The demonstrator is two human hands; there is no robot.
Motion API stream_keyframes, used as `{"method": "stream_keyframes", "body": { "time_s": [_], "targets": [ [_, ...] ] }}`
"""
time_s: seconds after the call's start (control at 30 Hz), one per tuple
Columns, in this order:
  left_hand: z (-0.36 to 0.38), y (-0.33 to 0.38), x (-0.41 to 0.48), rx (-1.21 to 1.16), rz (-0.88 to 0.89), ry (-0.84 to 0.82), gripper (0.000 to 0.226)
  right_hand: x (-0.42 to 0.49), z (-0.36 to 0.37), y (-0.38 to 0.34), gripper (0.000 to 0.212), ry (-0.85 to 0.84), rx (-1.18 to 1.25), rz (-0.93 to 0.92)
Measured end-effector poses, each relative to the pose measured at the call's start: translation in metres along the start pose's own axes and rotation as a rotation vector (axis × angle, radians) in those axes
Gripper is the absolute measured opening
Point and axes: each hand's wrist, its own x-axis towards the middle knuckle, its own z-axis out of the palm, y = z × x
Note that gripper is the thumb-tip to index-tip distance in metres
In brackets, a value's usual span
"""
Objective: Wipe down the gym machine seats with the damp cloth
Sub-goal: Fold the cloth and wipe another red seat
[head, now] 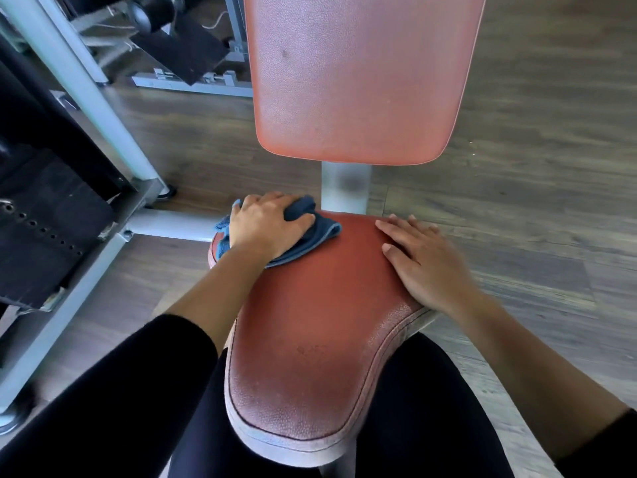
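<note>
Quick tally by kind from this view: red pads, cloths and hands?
Red pads: 2, the seat and the backrest
Blue cloth: 1
Hands: 2, the left hand gripping the cloth, the right hand flat on the seat
Total: 5

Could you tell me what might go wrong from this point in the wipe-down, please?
The cloth is bunched under the left hand at the far-left edge of the seat and could slide off. The bare right hand, flat on the seat, may smudge wiped areas.
</note>
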Motion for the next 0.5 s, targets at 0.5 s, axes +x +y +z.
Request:
{"method": "stream_keyframes", "body": {
  "time_s": [0.5],
  "targets": [
    [-0.008, 0.003, 0.026, -0.120, 0.036, -0.131, 0.034, 0.003, 0.005, 0.004, 0.061, -0.010, -0.069, 0.011]
  ]
}}
